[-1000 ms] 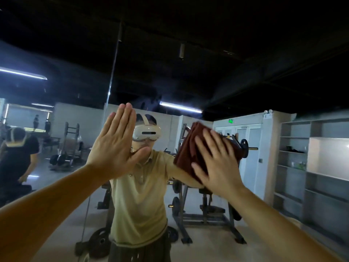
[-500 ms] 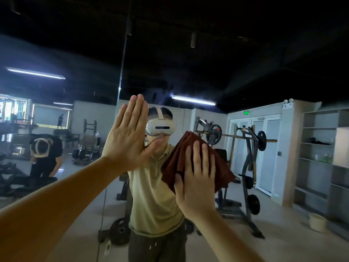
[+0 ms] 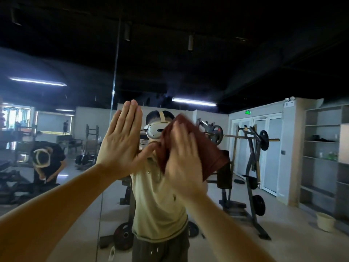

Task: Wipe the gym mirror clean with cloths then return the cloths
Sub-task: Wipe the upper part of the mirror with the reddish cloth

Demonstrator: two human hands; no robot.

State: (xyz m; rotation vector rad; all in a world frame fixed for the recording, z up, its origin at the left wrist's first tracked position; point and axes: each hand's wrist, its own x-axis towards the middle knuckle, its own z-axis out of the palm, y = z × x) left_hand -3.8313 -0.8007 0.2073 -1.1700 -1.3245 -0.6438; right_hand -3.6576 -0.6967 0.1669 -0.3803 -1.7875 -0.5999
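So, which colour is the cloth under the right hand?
Dark reddish brown. The cloth shows best in the head view.

— What is the person wearing up top, going by the reflection?
— A white headset (image 3: 154, 130) is sitting on the head, its pale strap (image 3: 162, 116) running over the crown.
— And lower down?
— A pale yellow-green collared shirt (image 3: 158, 207) is hanging loose over dark trousers (image 3: 170, 251), with white drawstring ends (image 3: 152, 251) dangling. Both forearms are showing bare up to the left hand (image 3: 120, 142) and right hand (image 3: 181, 165).

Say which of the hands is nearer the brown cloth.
Right. The right hand presses flat on the cloth; the left hand lies flat on the mirror just left of it.
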